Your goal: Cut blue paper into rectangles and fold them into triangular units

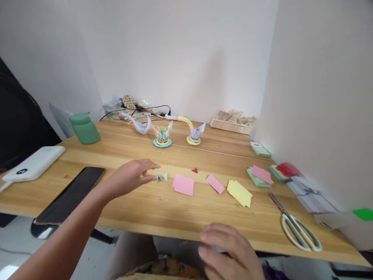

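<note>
Left hand: held over the table, thumb and fingers parted. Blue piece and pale green piece: set just beyond the thumb; contact with the blue cannot be told. Right hand: blurred, held at the table's front edge, fingers bent; grip cannot be told. Pink stack, red piece, pink strip, yellow stack: laid rightward.

Left hand at eight o'clock is showing bare; forearm, also bare, is narrowing toward wrist. Right hand at five is blurring. Grey-brown trousers are showing at seven; cream-brown-orange patterned cloth at six.
</note>
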`<state>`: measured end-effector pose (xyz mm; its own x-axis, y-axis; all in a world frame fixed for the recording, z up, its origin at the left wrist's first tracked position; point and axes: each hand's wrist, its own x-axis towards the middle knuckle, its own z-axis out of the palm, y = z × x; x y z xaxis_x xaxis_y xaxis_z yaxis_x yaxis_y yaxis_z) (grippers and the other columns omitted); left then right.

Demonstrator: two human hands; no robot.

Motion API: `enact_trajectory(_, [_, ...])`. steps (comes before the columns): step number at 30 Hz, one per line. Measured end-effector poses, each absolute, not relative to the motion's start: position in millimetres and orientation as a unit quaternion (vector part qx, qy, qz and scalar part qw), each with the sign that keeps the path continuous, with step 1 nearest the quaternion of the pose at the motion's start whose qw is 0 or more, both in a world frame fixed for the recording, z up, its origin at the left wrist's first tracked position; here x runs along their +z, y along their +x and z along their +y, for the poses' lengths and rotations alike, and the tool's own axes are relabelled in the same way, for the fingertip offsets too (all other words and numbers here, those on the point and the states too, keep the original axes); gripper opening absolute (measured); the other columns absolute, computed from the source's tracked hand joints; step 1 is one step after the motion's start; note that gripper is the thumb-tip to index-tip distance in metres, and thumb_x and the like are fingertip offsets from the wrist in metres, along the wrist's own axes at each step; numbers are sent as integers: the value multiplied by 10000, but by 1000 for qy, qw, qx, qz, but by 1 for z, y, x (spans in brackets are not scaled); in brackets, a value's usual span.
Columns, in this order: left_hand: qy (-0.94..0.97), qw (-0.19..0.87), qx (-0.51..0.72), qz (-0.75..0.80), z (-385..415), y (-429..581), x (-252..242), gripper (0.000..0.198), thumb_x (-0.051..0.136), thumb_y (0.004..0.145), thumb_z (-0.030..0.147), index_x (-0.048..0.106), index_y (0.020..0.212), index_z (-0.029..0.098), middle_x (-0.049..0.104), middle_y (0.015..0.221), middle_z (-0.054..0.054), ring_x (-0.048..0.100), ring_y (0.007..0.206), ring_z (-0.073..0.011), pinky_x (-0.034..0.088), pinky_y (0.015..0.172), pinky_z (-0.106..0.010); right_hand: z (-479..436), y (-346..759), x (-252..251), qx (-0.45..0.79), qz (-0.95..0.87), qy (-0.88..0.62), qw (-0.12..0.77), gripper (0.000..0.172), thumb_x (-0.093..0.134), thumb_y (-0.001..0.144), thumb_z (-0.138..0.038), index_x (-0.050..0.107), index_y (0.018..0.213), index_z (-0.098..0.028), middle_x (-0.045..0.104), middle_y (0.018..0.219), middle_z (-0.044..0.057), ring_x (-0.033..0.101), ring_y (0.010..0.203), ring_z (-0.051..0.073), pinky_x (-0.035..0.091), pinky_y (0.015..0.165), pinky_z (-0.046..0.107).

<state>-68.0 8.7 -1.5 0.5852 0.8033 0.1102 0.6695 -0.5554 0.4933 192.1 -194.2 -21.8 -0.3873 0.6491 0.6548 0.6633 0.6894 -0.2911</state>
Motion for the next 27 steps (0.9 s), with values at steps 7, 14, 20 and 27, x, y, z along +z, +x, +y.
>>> enact_trajectory(7, [889, 49, 42, 453, 23, -17, -60, 367, 468, 831, 302, 540, 1180, 212, 572, 1004, -114, 600, 867, -265, 447, 704, -327, -160, 178, -41, 22, -826, -388, 408, 308, 513, 786, -43, 560, 1064, -168, 666, 939, 86, 615, 877, 174, 535, 774, 318])
enact_trajectory(14, [908, 19, 28, 418, 46, -6, -70, 293, 324, 829, 104, 590, 941, 150, 556, 908, -121, 577, 817, -252, 420, 697, -344, -155, 167, -57, 59, -826, -420, 370, 206, 522, 816, -82, 584, 994, -164, 671, 927, 44, 585, 837, 143, 488, 740, 275])
enact_trajectory(20, [903, -1, 20, 428, 71, -14, -65, 301, 342, 810, 116, 585, 984, 155, 566, 967, -122, 579, 869, -264, 418, 687, -343, -150, 180, -64, 54, -820, -454, 343, 171, 502, 845, -99, 592, 976, -161, 670, 932, 41, 575, 850, 145, 462, 743, 269])
enact_trajectory(27, [904, 45, 10, 424, 86, -11, -56, 221, 416, 836, 274, 596, 919, 177, 599, 952, -98, 601, 818, -253, 406, 638, -319, -77, 218, -37, -26, -752, -610, 247, 203, 445, 887, -151, 602, 1014, -174, 663, 988, 67, 565, 945, 180, 413, 838, 314])
